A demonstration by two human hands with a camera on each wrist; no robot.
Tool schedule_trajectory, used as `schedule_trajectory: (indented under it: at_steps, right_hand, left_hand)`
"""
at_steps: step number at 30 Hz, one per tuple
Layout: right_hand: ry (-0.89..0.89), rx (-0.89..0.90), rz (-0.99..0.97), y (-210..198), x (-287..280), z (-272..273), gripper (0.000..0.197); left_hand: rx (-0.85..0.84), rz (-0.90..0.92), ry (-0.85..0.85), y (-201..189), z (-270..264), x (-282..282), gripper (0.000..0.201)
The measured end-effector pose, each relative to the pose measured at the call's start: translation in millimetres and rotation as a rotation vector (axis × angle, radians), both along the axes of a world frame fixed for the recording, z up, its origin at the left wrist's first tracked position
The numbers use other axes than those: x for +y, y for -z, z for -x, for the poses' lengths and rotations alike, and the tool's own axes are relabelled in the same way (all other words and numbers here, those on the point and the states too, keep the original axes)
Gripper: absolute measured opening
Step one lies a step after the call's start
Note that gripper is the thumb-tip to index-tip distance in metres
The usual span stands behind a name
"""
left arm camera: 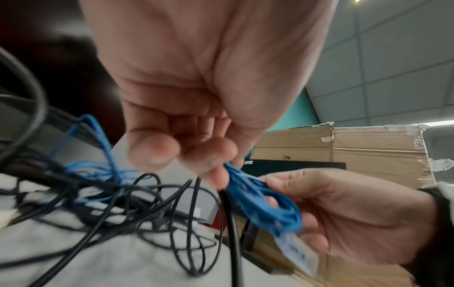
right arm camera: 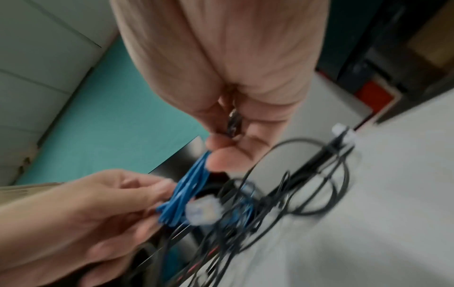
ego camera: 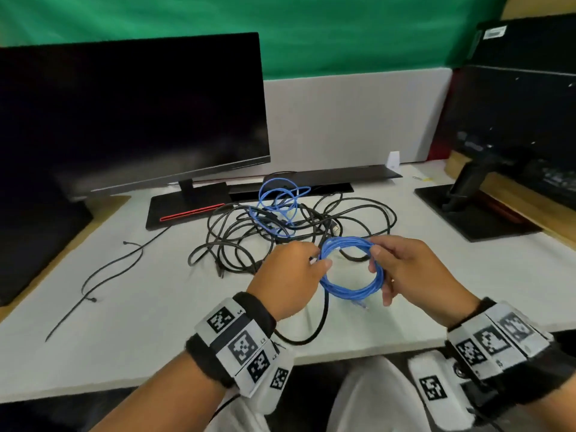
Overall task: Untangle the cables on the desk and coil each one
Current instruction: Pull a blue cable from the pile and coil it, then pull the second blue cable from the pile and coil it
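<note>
the light, springy coil of thin blue cable (ego camera: 350,269), pinched by left hand (ego camera: 291,272) and right hand (ego camera: 411,269) grips on opposite sides, probably needs holding across all loops.

Cable tangle (ego camera: 290,226) mid-desk (ego camera: 124,322); monitor (ego camera: 131,113) behind-left; coil (ego camera: 350,269) in front, betw. both hands.

Both hands raised before the chest, left hand (ego camera: 293,272) and right hand (ego camera: 405,269) facing, fingers curled in pinches.
</note>
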State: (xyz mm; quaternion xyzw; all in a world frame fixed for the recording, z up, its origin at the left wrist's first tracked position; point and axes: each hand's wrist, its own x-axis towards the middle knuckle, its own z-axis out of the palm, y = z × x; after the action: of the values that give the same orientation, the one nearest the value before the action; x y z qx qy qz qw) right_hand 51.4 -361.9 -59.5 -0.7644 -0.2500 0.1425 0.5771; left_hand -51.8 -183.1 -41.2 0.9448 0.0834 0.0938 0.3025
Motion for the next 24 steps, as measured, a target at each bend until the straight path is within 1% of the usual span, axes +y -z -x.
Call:
schedule_trajectory:
  at_steps: [2, 4, 6, 9, 12, 14, 16, 18, 19, 21, 22, 23, 24]
  right_hand:
    - [0.127, -0.059, 0.028, -6, -10, -36, 0.029]
    - [0.245, -0.048, 0.029, -6, -22, -74, 0.028]
    - [0.343, -0.033, 0.082, -4, -34, -112, 0.027]
    - [0.443, -0.021, 0.276, 6, -44, -163, 0.028]
    - [0.466, 0.027, 0.491, 18, -46, -196, 0.025]
    - [0.438, 0.009, 0.648, 26, -46, -204, 0.018]
    - [0.439, 0.023, 0.743, 31, -47, -204, 0.016]
    - [0.493, 0.071, 0.817, 31, -47, -199, 0.026]
    - [0.502, 0.056, 0.897, 27, -46, -194, 0.032]
    - [0.441, -0.086, 1.108, 13, -39, -184, 0.039]
    - [0.405, -0.176, 1.161, 5, -32, -180, 0.042]
    - [0.363, -0.254, 1.147, -5, -22, -176, 0.042]
    - [0.304, -0.330, 1.074, -15, -9, -173, 0.038]
  left_hand:
    - [0.019, -0.060, 0.035, -14, -27, 4, 0.036]
    - [0.022, -0.087, 0.063, -29, -48, 15, 0.034]
    - [0.014, -0.100, 0.054, -44, -68, 29, 0.037]
    - [0.030, -0.211, -0.014, -59, -97, 57, 0.036]
    - [0.061, -0.293, -0.083, -59, -114, 85, 0.033]
    - [0.089, -0.299, -0.094, -56, -118, 99, 0.032]
    - [0.108, -0.298, -0.084, -51, -119, 110, 0.029]
    - [0.137, -0.299, -0.050, -47, -118, 116, 0.023]
    - [0.162, -0.305, -0.024, -45, -118, 118, 0.020]
    - [0.227, -0.336, 0.015, -41, -122, 122, 0.019]
    - [0.260, -0.356, 0.019, -39, -126, 124, 0.019]
    - [0.289, -0.387, 0.018, -36, -132, 125, 0.020]
    - [0.317, -0.425, 0.023, -34, -139, 126, 0.021]
